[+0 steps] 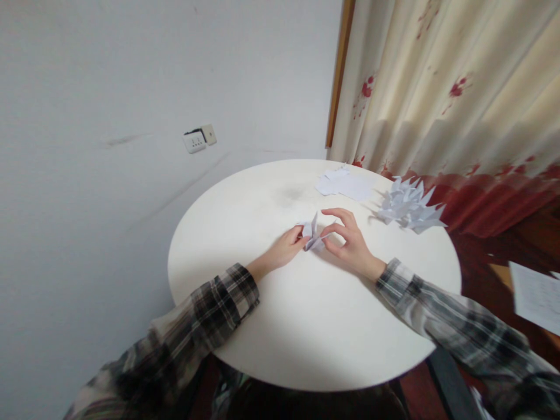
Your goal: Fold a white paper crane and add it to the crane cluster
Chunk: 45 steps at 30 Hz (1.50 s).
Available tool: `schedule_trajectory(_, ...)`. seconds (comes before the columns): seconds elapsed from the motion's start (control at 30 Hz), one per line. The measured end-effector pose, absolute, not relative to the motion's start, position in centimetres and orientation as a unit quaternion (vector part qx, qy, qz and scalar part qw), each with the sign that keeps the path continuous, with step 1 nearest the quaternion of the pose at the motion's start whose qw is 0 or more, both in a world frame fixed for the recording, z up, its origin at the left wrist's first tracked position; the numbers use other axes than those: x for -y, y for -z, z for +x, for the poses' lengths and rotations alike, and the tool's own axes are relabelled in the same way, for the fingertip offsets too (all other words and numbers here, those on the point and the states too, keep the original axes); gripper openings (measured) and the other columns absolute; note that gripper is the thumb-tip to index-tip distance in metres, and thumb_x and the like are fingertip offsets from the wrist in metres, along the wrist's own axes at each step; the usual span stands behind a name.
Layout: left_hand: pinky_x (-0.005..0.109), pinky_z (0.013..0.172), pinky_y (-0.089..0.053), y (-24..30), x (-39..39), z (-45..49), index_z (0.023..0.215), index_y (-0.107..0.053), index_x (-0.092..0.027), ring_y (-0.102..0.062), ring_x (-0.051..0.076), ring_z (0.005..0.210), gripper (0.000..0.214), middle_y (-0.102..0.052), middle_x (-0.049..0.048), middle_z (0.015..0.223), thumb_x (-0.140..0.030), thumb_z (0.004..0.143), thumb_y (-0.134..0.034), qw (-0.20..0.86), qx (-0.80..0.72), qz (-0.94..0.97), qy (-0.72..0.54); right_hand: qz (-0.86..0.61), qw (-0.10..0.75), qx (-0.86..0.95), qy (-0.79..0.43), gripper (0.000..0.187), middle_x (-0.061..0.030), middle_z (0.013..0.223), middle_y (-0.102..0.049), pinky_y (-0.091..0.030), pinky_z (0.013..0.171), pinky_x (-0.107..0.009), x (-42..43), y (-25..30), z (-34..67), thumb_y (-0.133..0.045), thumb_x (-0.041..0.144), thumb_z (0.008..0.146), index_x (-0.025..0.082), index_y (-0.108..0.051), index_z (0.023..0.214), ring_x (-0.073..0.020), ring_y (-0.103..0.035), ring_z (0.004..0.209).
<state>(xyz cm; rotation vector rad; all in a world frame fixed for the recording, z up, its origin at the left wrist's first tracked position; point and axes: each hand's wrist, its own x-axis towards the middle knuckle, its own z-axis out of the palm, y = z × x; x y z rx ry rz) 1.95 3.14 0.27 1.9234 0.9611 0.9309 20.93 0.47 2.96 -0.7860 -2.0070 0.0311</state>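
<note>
A small white folded paper crane (pixel 314 233) is held between my hands, just above the middle of the round white table (pixel 262 309). My left hand (pixel 286 246) pinches its left side, the thumb in front and the fingers partly hidden behind the paper. On the other side, my right hand (pixel 347 240) has its thumb and a finger closed on a thin point of the crane, while the index finger is raised and curved above. One pointed flap of the paper stands up between the hands.
Flat white paper sheets (pixel 345 184) lie at the table's back edge. To their right sits a heap of pointed folded paper cranes (pixel 409 204) by the curtain (pixel 420 87). A wall with a socket (pixel 195 141) borders the left. A printed sheet (pixel 536 294) lies lower right, off the table.
</note>
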Motion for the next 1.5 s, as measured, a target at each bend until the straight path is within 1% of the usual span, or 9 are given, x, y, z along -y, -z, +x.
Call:
schedule_trajectory(0.27, 0.024, 0.061, -0.042, -0.5, -2.6, 2.8, 0.084, -0.045, -0.017, -0.048, 0.01, 0.062, 0.017, -0.047, -0.0035, 0.071, -0.034, 0.081, -0.048, 0.563, -0.372, 0.626, -0.392, -0.299, 0.507, 0.805, 0.073, 0.007, -0.0055, 0.117, -0.053, -0.036, 0.091, -0.044, -0.3, -2.8, 21.3, -0.058, 0.016, 0.074, 0.023, -0.06, 0.076, -0.0245, -0.045, 0.11)
schedule_trajectory(0.37, 0.025, 0.061, -0.044, -0.9, -2.0, 3.3, 0.083, -0.045, -0.017, -0.049, 0.01, 0.064, 0.021, -0.048, -0.003, 0.073, -0.036, 0.078, -0.054, 0.606, -0.382, 0.57, -0.402, -0.286, 0.496, 0.81, 0.124, 0.006, -0.0052, 0.097, -0.057, -0.039, 0.079, -0.038, 0.0, -2.6, 21.3, -0.06, 0.019, 0.076, 0.023, -0.064, 0.075, -0.0212, -0.05, 0.093)
schedule_trajectory(0.47, 0.025, 0.063, -0.046, -1.3, -1.7, 3.5, 0.082, -0.045, -0.017, -0.05, 0.01, 0.068, 0.027, -0.049, -0.0024, 0.076, -0.039, 0.074, -0.059, 0.615, -0.386, 0.545, -0.419, -0.292, 0.491, 0.809, 0.142, 0.01, -0.003, 0.073, -0.053, -0.038, 0.065, -0.032, 0.3, -2.5, 21.1, -0.058, 0.017, 0.078, 0.022, -0.066, 0.079, -0.0164, -0.047, 0.072)
schedule_trajectory(0.63, 0.026, 0.066, -0.044, -1.1, -1.6, 3.4, 0.083, -0.044, -0.017, -0.051, 0.01, 0.07, 0.039, -0.048, -0.0019, 0.076, -0.049, 0.07, -0.063, 0.628, -0.346, 0.553, -0.424, -0.307, 0.503, 0.799, 0.116, 0.011, -0.0032, 0.072, -0.053, -0.037, 0.062, -0.031, 0.4, -2.6, 21.0, -0.055, 0.016, 0.078, 0.021, -0.066, 0.08, -0.0163, -0.048, 0.07)
schedule_trajectory(0.8, 0.023, 0.066, -0.041, -0.4, -2.0, 3.4, 0.086, -0.042, -0.017, -0.052, 0.011, 0.075, 0.049, -0.05, -0.002, 0.082, -0.032, 0.056, -0.078, 0.593, -0.306, 0.613, -0.423, -0.315, 0.515, 0.79, 0.105, 0.01, -0.0033, 0.072, -0.056, -0.038, 0.063, -0.031, 0.2, -2.5, 21.2, -0.056, 0.018, 0.078, 0.021, -0.065, 0.078, -0.0169, -0.05, 0.071)
schedule_trajectory(1.03, 0.025, 0.075, -0.042, -0.2, -2.6, 3.7, 0.083, -0.043, -0.017, -0.054, 0.012, 0.081, 0.035, -0.055, -0.0012, 0.083, -0.023, 0.062, -0.071, 0.535, -0.345, 0.615, -0.465, -0.278, 0.482, 0.822, 0.126, 0.013, -0.0032, 0.065, -0.059, -0.036, 0.06, -0.031, 0.4, -2.7, 21.0, -0.054, 0.018, 0.081, 0.02, -0.066, 0.085, -0.016, -0.049, 0.064)
schedule_trajectory(1.2, 0.027, 0.076, -0.043, 0.0, -3.2, 3.3, 0.086, -0.044, -0.017, -0.056, 0.013, 0.081, 0.034, -0.055, -0.0017, 0.081, -0.018, 0.062, -0.068, 0.5, -0.355, 0.604, -0.509, -0.271, 0.47, 0.84, -0.002, 0.018, -0.0029, 0.064, -0.063, -0.039, 0.057, -0.027, 0.8, -2.9, 21.0, -0.051, 0.022, 0.084, 0.019, -0.067, 0.092, -0.0129, -0.052, 0.059)
schedule_trajectory(1.4, 0.031, 0.079, -0.045, 0.0, -3.4, 2.7, 0.089, -0.044, -0.018, -0.058, 0.016, 0.087, 0.035, -0.057, 0.0015, 0.09, -0.017, 0.063, -0.066, 0.405, -0.366, 0.616, -0.568, -0.316, 0.505, 0.72, -0.356, 0.039, -0.0031, 0.069, -0.065, -0.043, 0.064, -0.028, 0.4, -2.8, 20.6, -0.042, 0.046, 0.087, 0.017, -0.069, 0.088, -0.0135, -0.057, 0.065)
schedule_trajectory(1.5, 0.034, 0.083, -0.046, -0.4, -3.0, 2.3, 0.096, -0.044, -0.019, -0.058, 0.017, 0.092, 0.037, -0.056, 0.0037, 0.097, -0.016, 0.065, -0.064, 0.356, -0.378, 0.643, -0.563, -0.345, 0.516, 0.62, -0.48, 0.029, -0.0002, 0.063, -0.062, -0.041, 0.06, -0.026, 0.0, -2.8, 19.8, -0.062, 0.046, 0.073, 0.017, -0.066, 0.072, -0.0118, -0.054, 0.06)
